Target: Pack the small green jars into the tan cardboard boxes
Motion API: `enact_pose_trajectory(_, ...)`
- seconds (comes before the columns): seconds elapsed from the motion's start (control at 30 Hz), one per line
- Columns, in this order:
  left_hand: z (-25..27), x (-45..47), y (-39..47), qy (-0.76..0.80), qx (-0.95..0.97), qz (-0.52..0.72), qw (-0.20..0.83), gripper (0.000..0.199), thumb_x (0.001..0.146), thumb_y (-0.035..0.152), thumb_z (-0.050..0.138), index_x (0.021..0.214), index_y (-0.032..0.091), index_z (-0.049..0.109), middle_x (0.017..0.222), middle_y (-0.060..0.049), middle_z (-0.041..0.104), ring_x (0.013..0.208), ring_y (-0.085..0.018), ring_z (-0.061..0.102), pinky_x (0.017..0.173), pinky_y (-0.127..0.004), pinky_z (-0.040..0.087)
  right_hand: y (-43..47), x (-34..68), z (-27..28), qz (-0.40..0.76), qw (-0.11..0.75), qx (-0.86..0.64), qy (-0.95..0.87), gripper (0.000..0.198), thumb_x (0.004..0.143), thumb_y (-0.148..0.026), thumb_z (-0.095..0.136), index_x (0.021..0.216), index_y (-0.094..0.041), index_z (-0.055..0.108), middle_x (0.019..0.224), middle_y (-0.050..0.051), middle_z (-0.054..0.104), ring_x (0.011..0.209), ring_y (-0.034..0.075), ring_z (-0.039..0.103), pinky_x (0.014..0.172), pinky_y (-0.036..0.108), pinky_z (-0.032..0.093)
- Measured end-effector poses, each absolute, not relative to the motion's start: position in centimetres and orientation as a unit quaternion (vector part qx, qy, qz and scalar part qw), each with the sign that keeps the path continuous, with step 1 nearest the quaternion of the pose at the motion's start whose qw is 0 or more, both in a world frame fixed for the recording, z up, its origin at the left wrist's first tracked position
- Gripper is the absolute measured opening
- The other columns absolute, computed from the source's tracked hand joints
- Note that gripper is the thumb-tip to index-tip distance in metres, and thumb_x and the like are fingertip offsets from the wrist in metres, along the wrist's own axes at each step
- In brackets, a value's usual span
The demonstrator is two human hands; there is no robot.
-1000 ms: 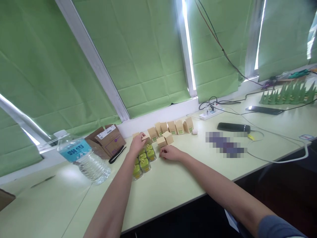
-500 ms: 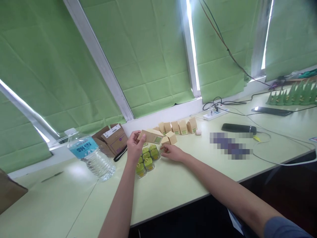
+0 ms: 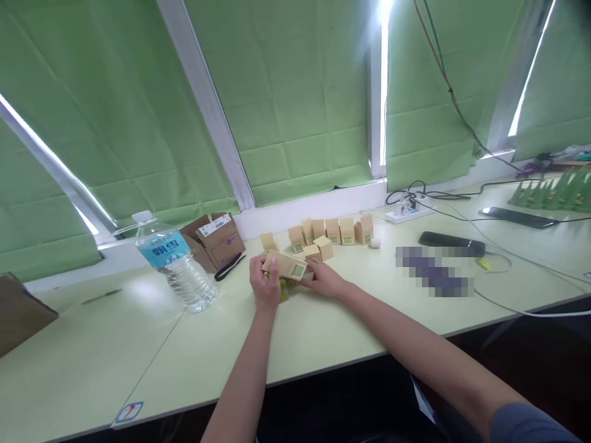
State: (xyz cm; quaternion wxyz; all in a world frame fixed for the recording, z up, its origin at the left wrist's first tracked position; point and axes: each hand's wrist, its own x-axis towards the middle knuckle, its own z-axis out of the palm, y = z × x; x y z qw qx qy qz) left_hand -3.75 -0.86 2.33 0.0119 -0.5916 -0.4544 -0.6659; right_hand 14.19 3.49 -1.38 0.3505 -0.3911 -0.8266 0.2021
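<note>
**My left hand (image 3: 266, 283) grips a small tan paper box with a green square on its face (image 3: 281, 264)**

I take this box as the centre of the clock, with twelve toward the green cloth blinds (image 3: 295, 123). It is raised in front of me, tilted, its green square between three and four o'clock. My left thumb presses the broad upper face; the other fingers bend below, mostly hidden. My right hand (image 3: 325, 282) comes from four o'clock, fingers curled beside the end with the square. If they pinch it or only touch it, I cannot tell.

Clear jars with yellow-green lids (image 3: 283, 290) are partly covered by the box and my left hand. Similar tan boxes (image 3: 348, 232) stand between one and two o'clock, and a clear plastic bottle with a blue label (image 3: 196, 283) is at nine.

The paper walls are probably thin, so I should press lightly with the thumb. It would be good to let the left hand steady the box, use only right fingertips at the edge, and hold it high enough not to knock the jars.
</note>
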Motion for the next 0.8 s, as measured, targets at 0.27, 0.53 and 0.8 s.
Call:
enact_pose_trajectory(0.27, 1.8, -4.1, -0.3, -0.415, -0.615, -0.668, -0.046, 0.030, 0.093, 0.047, 0.052, 0.106, 0.020, 0.056, 0.113, -0.009, 0.061, 0.102, -0.020, 0.059, 0.086, -0.031, 0.048, 2.9, 12.8, -1.8, 0.154, 0.297, -0.424, -0.842, 0.064, 0.082, -0.049, 0.067, 0.138, -0.026, 0.047, 0.134, 0.010, 0.058, 0.108, 0.029, 0.062, 0.079, 0.034, 0.048)
enact_pose_trajectory(0.53, 1.4, -4.2, -0.4, -0.440, -0.594, -0.673, -0.033, 0.032, 0.092, 0.049, 0.052, 0.105, 0.020, 0.052, 0.094, -0.004, 0.062, 0.084, -0.017, 0.060, 0.075, -0.028, 0.047, 3.0, 12.8, -1.7, 0.179, 0.311, -0.437, -0.825, 0.055, 0.081, -0.050, 0.068, 0.126, -0.025, 0.050, 0.107, 0.008, 0.069, 0.093, 0.028, 0.065, 0.066, 0.030, 0.043)
enact_pose_trajectory(0.8, 2.6, -3.8, -1.5, -0.414, -0.596, -0.686, -0.051, 0.033, 0.090, 0.051, 0.052, 0.095, 0.019, 0.052, 0.082, -0.002, 0.056, 0.072, -0.015, 0.054, 0.065, -0.024, 0.045, 3.8, 15.8, -0.3, 0.238, 0.342, -0.291, -0.861, 0.033, 0.073, -0.039, 0.075, 0.099, -0.019, 0.068, 0.093, 0.004, 0.066, 0.084, 0.020, 0.059, 0.069, 0.028, 0.041)
